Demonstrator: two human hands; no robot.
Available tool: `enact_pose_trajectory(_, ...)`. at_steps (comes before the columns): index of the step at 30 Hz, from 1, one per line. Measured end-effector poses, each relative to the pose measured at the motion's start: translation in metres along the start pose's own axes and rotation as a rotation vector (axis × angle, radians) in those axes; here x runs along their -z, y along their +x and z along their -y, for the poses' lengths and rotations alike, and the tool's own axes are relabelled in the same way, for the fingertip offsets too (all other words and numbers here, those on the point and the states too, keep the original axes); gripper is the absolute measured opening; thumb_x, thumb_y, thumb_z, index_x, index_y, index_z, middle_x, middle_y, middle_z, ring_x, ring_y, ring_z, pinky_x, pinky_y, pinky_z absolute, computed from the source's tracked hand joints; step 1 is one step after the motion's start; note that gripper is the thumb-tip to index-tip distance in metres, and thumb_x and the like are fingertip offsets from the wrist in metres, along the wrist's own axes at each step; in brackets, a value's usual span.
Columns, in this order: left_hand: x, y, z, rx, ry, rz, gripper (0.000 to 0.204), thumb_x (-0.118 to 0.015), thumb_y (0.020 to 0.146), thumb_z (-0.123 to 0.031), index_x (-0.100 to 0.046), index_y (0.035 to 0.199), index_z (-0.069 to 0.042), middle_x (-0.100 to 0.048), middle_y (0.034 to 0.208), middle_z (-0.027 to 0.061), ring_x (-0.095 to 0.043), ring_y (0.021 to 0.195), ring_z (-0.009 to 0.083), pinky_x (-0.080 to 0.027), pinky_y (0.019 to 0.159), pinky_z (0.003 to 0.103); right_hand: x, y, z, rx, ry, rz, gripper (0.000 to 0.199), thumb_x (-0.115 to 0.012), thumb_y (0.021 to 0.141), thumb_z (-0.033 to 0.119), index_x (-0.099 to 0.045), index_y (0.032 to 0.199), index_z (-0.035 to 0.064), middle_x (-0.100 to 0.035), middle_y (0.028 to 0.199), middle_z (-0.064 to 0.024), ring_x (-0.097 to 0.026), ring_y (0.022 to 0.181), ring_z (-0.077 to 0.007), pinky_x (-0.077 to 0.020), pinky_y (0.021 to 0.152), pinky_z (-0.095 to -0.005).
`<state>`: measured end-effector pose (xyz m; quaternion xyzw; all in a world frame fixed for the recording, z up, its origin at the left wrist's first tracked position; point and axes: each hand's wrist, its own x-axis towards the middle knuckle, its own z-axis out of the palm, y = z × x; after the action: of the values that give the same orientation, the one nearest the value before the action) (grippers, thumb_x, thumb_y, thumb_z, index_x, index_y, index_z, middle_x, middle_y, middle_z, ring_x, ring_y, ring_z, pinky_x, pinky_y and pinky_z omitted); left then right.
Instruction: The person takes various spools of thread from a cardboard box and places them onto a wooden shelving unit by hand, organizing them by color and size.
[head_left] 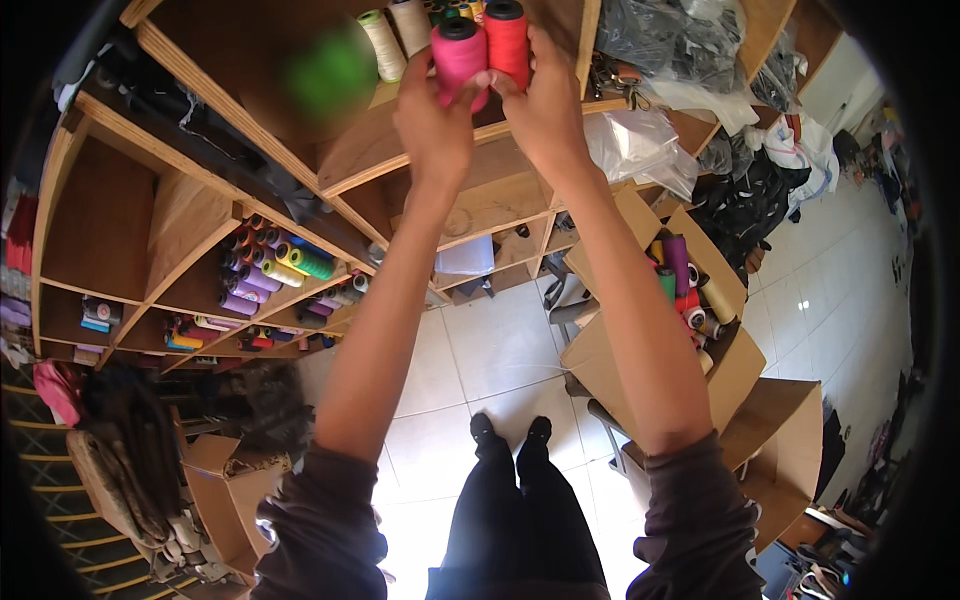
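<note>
Both my arms stretch forward to a wooden shelf compartment (350,175). My left hand (437,125) is wrapped round a pink thread spool (460,62) with a black top. Right beside it, my right hand (545,105) grips a red thread spool (507,45), also black-topped. The two spools stand upright side by side, and my thumbs nearly meet in front of them. Behind them are a cream spool (382,45) and a paler spool (410,25), with several smaller spools partly hidden. A blurred bright green thing (328,72) is to the left; its kind I cannot make out.
Lower left shelves hold several coloured thread spools (262,270). An open cardboard box (640,345) with more spools stands to the right, beside another open box (785,450). Plastic bags (640,145) lie on the right shelf. A further carton (225,490) sits at lower left.
</note>
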<state>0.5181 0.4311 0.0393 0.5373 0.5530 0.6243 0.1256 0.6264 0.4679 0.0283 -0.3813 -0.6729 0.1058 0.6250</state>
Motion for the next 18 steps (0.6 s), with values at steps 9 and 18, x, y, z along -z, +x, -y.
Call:
enact_pose_trajectory(9,-0.057,0.077,0.073,-0.158,0.253,-0.207,0.044,-0.082,0.07,-0.007,-0.063,0.108,0.004,-0.069,0.096,0.0225,-0.068,0.09,0.0363,-0.053,0.08,0.044,-0.061,0.039,-0.064,-0.154,-0.139,0.024,0.049,-0.076,0.075,-0.001,-0.06,0.121,0.0031,-0.069,0.103,-0.0212,-0.066,0.099,-0.0374,-0.0513,0.086,-0.0445)
enact_pose_trajectory(18,-0.06,0.076,0.068,-0.083,0.293,-0.262,0.027,-0.083,0.064,-0.004,-0.071,0.086,0.006,-0.069,0.08,0.024,-0.069,0.077,0.0394,-0.053,0.073,0.045,-0.064,0.05,-0.066,-0.272,-0.307,0.095,0.02,-0.066,0.083,0.008,-0.068,0.102,0.0012,-0.069,0.093,-0.0237,-0.067,0.091,-0.041,-0.0541,0.079,-0.0478)
